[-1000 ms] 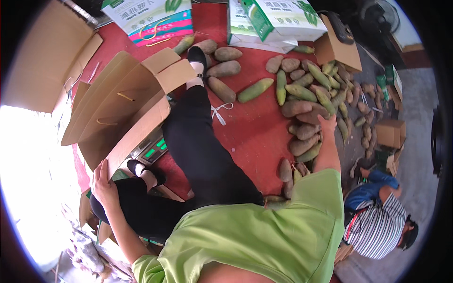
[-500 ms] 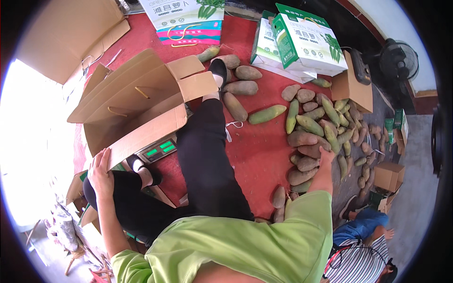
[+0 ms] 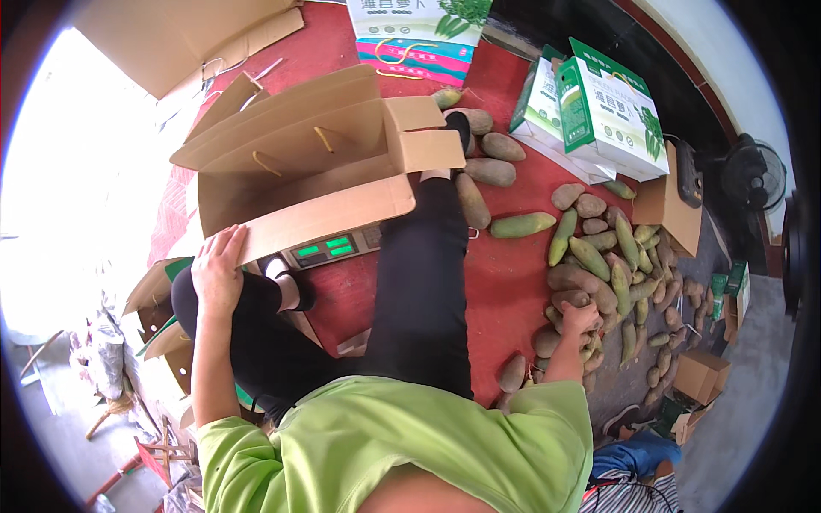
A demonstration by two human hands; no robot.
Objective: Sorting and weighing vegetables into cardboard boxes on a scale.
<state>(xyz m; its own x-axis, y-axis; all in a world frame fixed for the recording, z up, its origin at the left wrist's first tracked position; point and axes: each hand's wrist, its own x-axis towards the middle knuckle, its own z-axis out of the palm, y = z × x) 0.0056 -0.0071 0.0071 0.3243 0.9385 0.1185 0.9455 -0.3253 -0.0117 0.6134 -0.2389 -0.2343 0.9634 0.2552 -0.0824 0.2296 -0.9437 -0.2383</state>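
My left hand (image 3: 218, 269) is at the near left corner of an open cardboard box (image 3: 298, 181), its fingers laid over the edge of the near flap (image 3: 329, 221) and gripping it. The box sits tilted on a digital scale (image 3: 325, 250) with lit green displays. At the right, my right hand (image 3: 581, 319) reaches into a heap of radishes, some green, some coated in brown soil. Its fingers close on a brown, soil-coated radish (image 3: 570, 299), partly covered by the hand. A green radish (image 3: 522, 225) lies apart on the red mat (image 3: 505, 286).
Several brown radishes (image 3: 490, 172) lie beside my foot. White and green printed cartons (image 3: 611, 111) stand at the back right, near a black fan (image 3: 753, 173). Another printed carton (image 3: 416, 34) is at the back. A person in a striped top (image 3: 629, 496) is at the lower right.
The whole view has shifted, so the scene sits farther right and lower. My right hand has moved left and nearer within the heap. My left hand stays at the flap.
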